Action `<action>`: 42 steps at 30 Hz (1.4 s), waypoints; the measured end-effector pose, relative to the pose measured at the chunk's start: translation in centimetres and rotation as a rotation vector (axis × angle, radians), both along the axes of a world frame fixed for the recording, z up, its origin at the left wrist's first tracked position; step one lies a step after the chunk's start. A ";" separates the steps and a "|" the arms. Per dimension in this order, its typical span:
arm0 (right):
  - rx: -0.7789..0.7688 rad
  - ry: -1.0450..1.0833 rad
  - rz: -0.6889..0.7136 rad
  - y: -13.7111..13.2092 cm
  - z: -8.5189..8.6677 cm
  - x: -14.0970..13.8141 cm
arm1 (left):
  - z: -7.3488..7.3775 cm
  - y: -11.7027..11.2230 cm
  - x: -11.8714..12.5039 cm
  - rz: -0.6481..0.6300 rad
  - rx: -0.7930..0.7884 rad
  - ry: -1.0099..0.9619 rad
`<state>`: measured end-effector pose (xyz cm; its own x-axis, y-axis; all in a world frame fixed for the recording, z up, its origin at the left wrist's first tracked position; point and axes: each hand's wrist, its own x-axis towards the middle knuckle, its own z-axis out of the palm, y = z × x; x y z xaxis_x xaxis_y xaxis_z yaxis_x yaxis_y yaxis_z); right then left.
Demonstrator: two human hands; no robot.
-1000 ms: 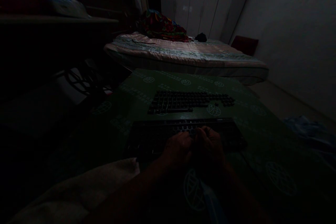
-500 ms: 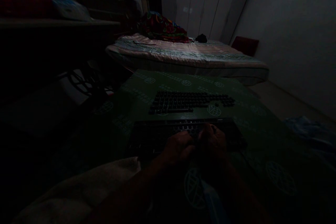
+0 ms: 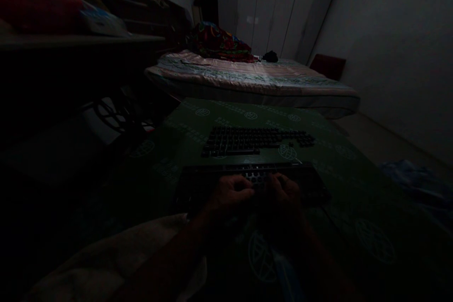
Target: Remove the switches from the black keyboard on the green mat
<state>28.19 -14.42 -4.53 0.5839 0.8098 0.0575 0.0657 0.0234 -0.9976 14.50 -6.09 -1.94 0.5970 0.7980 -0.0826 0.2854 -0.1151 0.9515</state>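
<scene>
The room is very dark. A black keyboard base lies on a green patterned mat in front of me. My left hand and my right hand rest side by side on its middle, fingers curled down together over a small spot. Whatever they pinch is too dark to name. Beyond the base, several loose black keycaps lie in rows on the mat.
A mattress with a striped sheet and a colourful bundle lies past the mat. On the left are a dark table and metal treadle frame. A pale cloth covers my lap. Blue fabric sits at right.
Both hands have shifted slightly farther up the keyboard base and stay close together. The view has tilted down a little.
</scene>
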 end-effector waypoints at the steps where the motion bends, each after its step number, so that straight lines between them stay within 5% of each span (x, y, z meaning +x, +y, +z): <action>1: 0.004 -0.059 0.021 -0.1 -0.2 0.0 | 0.1 0.1 -0.1 0.010 -0.050 0.001; 8: 0.194 -0.589 0.242 -0.4 -0.3 0.0 | 0.2 0.5 -0.4 0.013 -0.185 -0.059; 14: 0.262 -0.779 0.319 -0.3 -0.4 -0.2 | 0.3 0.6 -0.6 0.004 -0.196 -0.101; 42: 0.109 -0.696 0.315 -0.6 -0.3 -0.7 | 0.4 0.9 -0.7 -0.060 -0.139 -0.101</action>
